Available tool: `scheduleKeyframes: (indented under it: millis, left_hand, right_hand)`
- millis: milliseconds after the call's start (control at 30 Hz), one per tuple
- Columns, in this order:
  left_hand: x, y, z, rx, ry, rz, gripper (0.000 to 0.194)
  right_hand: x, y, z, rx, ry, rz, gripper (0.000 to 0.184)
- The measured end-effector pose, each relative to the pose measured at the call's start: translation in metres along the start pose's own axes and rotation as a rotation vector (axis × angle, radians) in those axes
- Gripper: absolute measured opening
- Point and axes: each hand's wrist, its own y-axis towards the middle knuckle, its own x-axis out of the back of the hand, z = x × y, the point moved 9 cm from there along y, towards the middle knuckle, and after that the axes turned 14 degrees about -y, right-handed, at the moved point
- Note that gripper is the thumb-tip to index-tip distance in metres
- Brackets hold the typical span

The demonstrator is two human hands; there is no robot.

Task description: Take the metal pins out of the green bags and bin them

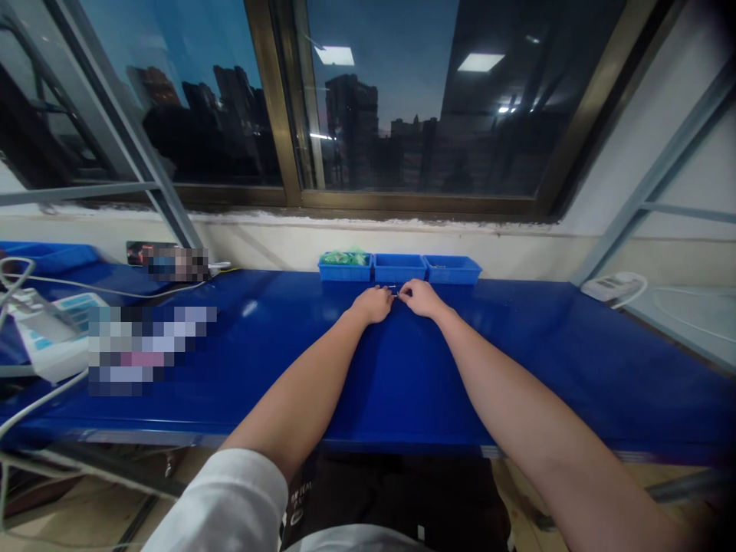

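My left hand (375, 304) and my right hand (421, 297) are close together over the far part of the blue table (402, 376). Between their fingertips shows a small, thin, shiny piece (395, 294), too small to name. My right hand is closed, thumb and finger pinched at this piece. My left hand is closed too, its curled fingers beside the piece; what they grip is hidden. Just beyond the hands, three blue bins stand in a row: a left bin (345, 273) with green and whitish pieces, a middle bin (399, 272), and a right bin (453, 274) with a small shiny item.
A white device (57, 337) with cables sits at the left, near blurred-out items. Behind it lies a blue tray (51, 257). A white power strip (612, 286) is at the far right. Grey metal posts flank the table, with a window (425, 115) behind.
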Motion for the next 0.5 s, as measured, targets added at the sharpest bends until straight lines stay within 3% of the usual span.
scheduleKeyframes:
  millis: [267,500]
  left_hand:
    - [-0.0026,-0.0009,-0.0022,-0.012,0.033,0.063,0.042]
    - [0.0022,-0.0025,-0.0051,-0.029,0.013,0.024,0.037]
  right_hand:
    - [-0.0029,0.0,-0.0004,0.006,-0.028,0.015,0.016]
    - [-0.0023,0.0,-0.0028,-0.014,-0.036,0.01,0.017]
